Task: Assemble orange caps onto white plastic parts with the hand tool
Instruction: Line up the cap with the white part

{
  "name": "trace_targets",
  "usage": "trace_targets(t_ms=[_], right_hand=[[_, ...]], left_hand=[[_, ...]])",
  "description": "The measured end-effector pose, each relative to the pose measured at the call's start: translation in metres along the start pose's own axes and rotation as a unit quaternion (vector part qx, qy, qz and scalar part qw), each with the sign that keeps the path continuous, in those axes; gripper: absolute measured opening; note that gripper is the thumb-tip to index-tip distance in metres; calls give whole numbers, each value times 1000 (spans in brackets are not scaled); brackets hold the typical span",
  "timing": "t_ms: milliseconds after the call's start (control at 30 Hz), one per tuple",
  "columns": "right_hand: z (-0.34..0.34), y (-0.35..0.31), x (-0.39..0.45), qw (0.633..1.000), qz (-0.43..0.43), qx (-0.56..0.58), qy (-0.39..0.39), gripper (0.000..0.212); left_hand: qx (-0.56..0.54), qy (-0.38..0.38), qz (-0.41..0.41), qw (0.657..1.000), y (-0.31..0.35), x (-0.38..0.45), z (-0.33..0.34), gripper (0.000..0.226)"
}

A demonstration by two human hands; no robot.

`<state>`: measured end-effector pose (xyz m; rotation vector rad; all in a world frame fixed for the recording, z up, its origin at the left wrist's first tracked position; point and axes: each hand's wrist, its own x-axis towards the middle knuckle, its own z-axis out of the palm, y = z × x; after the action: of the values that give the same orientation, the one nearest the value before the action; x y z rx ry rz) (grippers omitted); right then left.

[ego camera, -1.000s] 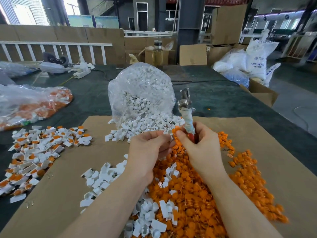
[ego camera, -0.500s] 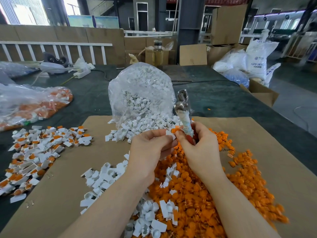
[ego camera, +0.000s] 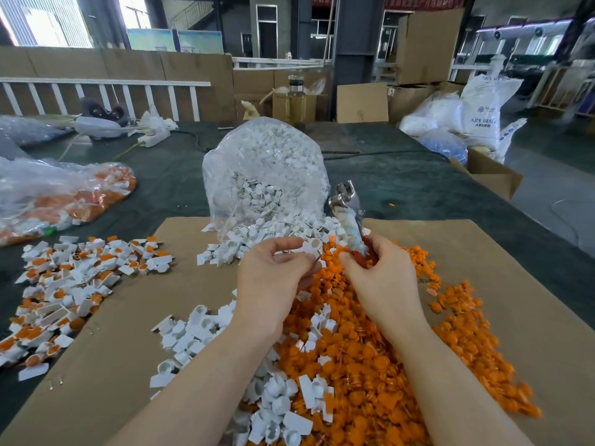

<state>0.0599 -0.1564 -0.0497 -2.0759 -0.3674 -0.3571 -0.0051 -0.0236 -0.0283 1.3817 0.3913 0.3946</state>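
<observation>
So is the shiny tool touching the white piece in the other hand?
Apart. The head view shows the tool gripped upright by the right hand, with orange caps visible between it and the left hand's white piece.

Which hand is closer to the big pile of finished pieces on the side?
Left. The left hand is nearer the finished pile lying far to its left; the right hand, gripping the hand tool, is farther right.

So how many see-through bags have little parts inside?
2: one bag of white parts standing at the cardboard's far edge, and one bag of orange-and-white parts lying at the left. More may be hidden.
</observation>
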Motion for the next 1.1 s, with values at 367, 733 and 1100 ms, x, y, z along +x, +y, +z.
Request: trace_targets(t_ms=[367,733,1100], right_hand=[[0,-3,-1,989,-19,113,-89,12],[-15,2,10,994,11,20,-105,19],[-51,46,82,947,186,-262,0,31]], left_hand=[[78,-23,15,997,1,-3,0,10],[140,-33,41,989,-3,-1,0,11],[142,-38,38,988,-5,-1,-2,10]])
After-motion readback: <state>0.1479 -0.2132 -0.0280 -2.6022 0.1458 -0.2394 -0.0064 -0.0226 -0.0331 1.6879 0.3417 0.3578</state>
